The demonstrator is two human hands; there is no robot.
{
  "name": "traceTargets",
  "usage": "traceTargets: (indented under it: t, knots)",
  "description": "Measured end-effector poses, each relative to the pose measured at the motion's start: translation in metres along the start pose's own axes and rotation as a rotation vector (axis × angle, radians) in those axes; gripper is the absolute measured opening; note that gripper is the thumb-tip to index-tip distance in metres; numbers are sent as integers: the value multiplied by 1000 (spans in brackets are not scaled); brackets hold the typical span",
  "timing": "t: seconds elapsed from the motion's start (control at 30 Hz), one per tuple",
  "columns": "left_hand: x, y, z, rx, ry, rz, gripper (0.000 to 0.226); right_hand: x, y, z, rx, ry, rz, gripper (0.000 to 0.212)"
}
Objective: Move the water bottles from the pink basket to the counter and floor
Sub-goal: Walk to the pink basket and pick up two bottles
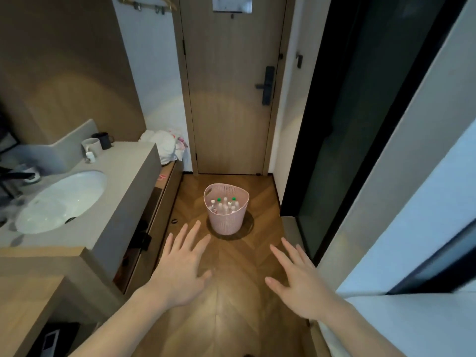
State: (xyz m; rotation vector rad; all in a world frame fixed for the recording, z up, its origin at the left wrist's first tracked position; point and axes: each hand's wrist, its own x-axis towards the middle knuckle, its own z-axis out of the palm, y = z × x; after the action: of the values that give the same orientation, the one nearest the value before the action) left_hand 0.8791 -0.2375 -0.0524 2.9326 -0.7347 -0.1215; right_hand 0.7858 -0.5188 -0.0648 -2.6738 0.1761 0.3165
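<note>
Left hand [180,269]: held out over the floor, palm down, fingers straight and spread; it holds nothing.
Right hand [298,276]: held out likewise, palm down, fingers spread and empty, near the dark glass panel [360,124].
Basket [226,208]: pink, perforated, upright on the floor [231,305] in front of the door [229,86], beyond both hands and apart from them.
Bottles [224,205]: standing upright inside the basket, packed together; most caps white, two green near the far rim. The exact count cannot be told.
Counter [116,181]: grey, along the left side of the floor; none of the bottles stands on it.
Sink [61,199]: white oval basin set in the counter's near half.
Cups [98,145]: one white and one dark, side by side at the counter's far corner, by the wall.
Bag [167,145]: white, crumpled, on a lower ledge past the counter's far end, beside the door.
Floor: wood in a herringbone pattern; a small dark ring [174,221] lies left of the basket.
</note>
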Motion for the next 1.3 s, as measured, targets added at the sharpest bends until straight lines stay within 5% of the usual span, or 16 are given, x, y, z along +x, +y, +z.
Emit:
traceTargets:
  t: [0.5, 0.9, 1.3]
  knots:
    - [237, -125, 4, -126, -129, -278, 84, 328, -24, -65, -27, -146, -106, 79]
    - [460, -218, 40, -106, -282, -113, 85, 502, -27, -60, 31, -150, 125, 81]
    - [636, -251, 71, -166, -442, -156, 82, 667, 15, -65, 181, -251, 201, 79]
